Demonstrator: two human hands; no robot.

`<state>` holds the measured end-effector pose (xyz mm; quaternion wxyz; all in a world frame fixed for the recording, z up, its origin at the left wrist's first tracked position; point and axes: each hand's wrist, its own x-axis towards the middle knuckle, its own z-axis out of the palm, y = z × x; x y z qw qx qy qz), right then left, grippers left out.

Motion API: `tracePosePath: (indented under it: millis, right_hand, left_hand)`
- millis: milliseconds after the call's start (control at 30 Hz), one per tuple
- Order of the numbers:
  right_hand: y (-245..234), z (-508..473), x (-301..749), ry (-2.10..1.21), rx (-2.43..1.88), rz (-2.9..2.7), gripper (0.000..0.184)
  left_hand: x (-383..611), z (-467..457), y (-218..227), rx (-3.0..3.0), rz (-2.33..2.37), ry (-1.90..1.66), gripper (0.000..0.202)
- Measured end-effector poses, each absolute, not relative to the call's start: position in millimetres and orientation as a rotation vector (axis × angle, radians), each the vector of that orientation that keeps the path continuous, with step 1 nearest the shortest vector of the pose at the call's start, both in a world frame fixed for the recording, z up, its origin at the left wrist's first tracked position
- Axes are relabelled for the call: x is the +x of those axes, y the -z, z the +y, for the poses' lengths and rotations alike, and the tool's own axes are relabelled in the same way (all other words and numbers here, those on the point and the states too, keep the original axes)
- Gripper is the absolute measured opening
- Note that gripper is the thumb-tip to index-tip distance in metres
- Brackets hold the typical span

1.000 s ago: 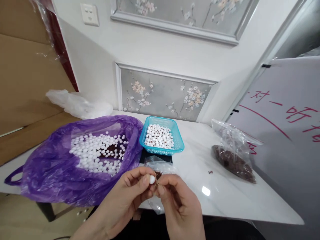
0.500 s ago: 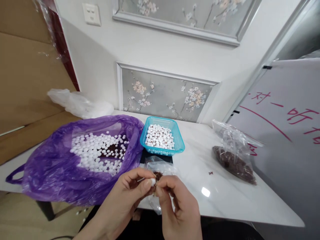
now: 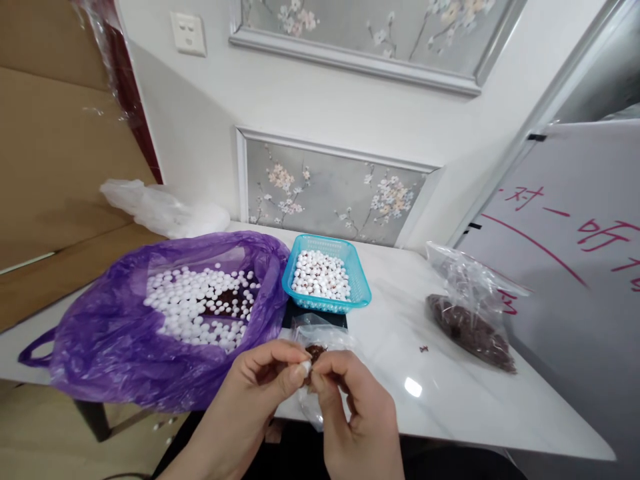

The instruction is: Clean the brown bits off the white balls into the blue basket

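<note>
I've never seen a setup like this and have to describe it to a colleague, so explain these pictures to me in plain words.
There is no machine here, only a person's two bare hands. Every picture comes from one camera worn on that person's head, looking forward and down.

On the white table, at left, sits an open purple bag with many white balls inside. Beside it is a blue basket of white balls, some with brown showing. At right stands a clear bag of brown material.

The left hand pinches one white ball. The right hand has its fingertips pinched together close by; whether they grip something is too small to tell.
</note>
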<state>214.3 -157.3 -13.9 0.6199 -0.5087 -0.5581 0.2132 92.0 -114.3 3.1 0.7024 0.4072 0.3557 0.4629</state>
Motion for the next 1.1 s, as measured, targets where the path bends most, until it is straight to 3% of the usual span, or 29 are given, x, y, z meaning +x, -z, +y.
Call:
tracePosePath:
  millis: [267, 600, 900, 1100]
  right_hand:
    - [8, -156, 223, -0.662, -1.304, -1.152, 0.009]
    - [11, -167, 258, -0.45, -1.538, -1.183, 0.019]
    - [26, -148, 249, -0.326, -1.737, -1.861, 0.036]
    - [41, -128, 225, -0.179, -1.855, -1.989, 0.032]
  left_hand:
    - [94, -111, 1, 0.778, 0.733, -0.968, 0.014]
    - [81, -104, -3, 0.766, 0.758, -1.029, 0.021]
    - [78, -91, -9, 0.966, 0.845, -1.228, 0.017]
    - [95, -63, -10, 1.243, 0.912, -1.334, 0.018]
